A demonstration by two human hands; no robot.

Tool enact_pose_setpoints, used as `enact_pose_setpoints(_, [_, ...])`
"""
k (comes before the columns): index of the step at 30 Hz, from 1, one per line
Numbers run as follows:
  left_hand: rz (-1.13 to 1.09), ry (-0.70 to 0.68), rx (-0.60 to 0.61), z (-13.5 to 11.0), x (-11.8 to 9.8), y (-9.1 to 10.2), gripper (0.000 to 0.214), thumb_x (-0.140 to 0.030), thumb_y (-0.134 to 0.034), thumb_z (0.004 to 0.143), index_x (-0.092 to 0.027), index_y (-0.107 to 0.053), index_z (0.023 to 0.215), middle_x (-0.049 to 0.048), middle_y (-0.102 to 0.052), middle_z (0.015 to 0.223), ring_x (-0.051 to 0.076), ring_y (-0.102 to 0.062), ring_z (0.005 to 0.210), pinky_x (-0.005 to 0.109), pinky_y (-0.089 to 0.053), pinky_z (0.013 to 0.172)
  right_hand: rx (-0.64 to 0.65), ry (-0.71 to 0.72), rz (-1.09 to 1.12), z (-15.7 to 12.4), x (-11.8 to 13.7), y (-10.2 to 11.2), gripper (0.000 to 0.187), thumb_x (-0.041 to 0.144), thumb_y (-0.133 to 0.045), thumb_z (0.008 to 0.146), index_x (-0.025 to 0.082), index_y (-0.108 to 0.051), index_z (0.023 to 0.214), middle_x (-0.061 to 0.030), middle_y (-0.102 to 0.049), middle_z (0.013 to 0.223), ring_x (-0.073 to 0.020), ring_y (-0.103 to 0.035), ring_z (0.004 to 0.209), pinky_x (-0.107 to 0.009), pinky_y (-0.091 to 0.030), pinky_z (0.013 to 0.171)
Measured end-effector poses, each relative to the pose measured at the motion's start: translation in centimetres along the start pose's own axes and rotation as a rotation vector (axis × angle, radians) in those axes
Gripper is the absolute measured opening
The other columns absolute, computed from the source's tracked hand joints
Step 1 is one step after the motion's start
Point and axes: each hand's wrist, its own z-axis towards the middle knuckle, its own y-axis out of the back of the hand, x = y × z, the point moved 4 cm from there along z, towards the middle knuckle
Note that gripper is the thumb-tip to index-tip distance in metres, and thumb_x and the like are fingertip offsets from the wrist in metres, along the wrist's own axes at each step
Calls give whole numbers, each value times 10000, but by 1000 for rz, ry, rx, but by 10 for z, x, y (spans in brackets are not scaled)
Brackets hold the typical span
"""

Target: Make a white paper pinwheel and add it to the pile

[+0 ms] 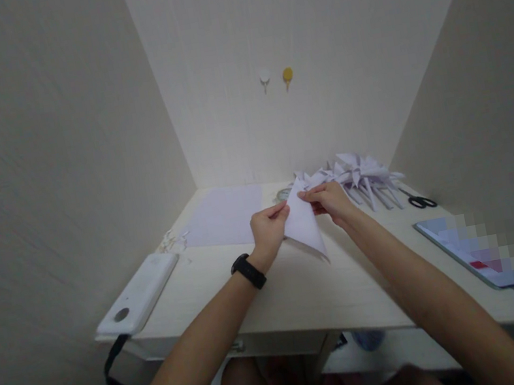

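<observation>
A sheet of white paper (303,224), folded or rolled to a point at the top, is held up over the desk between both hands. My left hand (268,230) pinches its left edge between thumb and fingers; a black watch is on that wrist. On the other side, my right hand (330,199) grips the paper near its upper tip. The lower edge of the paper curls slightly and hangs free. Just behind it lies a small roundish, clear-looking item (283,194), partly covered by the paper.
Folded white paper pinwheels (357,171) with paper stems are heaped at the back right, beside black scissors (422,202). A flat paper sheet (221,215) and paper scraps (173,239) lie left. A white device (139,296) and a corded tablet (467,255) flank the desk (264,291).
</observation>
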Motion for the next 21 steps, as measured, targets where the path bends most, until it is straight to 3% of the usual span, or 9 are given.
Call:
enact_pose_setpoints(6, [31, 5, 27, -2, -1, 0, 193, -192, -734, 767, -158, -783, 951, 94, -768, 976, 220, -727, 902, 354, -562, 884, 40, -6, 71, 3, -3, 0, 342, 394, -860, 462, 141, -674, 596, -32, -666, 559, -118, -567, 467, -228, -466, 450])
enact_pose_setpoints(12, [-3, 23, 86, -4, -2, -6, 184, -183, -735, 763, -166, -787, 938, 89, -766, 997, 222, -726, 924, 349, -558, 891, -100, 83, 83, 8, -7, 4, 338, 400, -849, 454, 140, -657, 552, -14, -620, 508, -118, -534, 442, -242, -449, 429])
enact_pose_setpoints(18, [0, 62, 70, -4, -1, -4, 190, -159, -735, 759, -139, -783, 942, 110, -766, 977, 225, -730, 898, 354, -563, 879, -72, 124, 63, 7, -7, -1, 339, 424, -823, 508, 127, -720, 634, -19, -650, 552, -133, -571, 490, -260, -492, 476])
enact_pose_setpoints(21, [-11, 62, 98, -4, 0, -5, 190, -160, -738, 754, -142, -785, 936, 107, -767, 970, 227, -730, 892, 360, -563, 878, -119, 140, 97, 6, -6, 1, 312, 413, -813, 507, 136, -712, 611, -19, -650, 546, -139, -577, 494, -260, -483, 476])
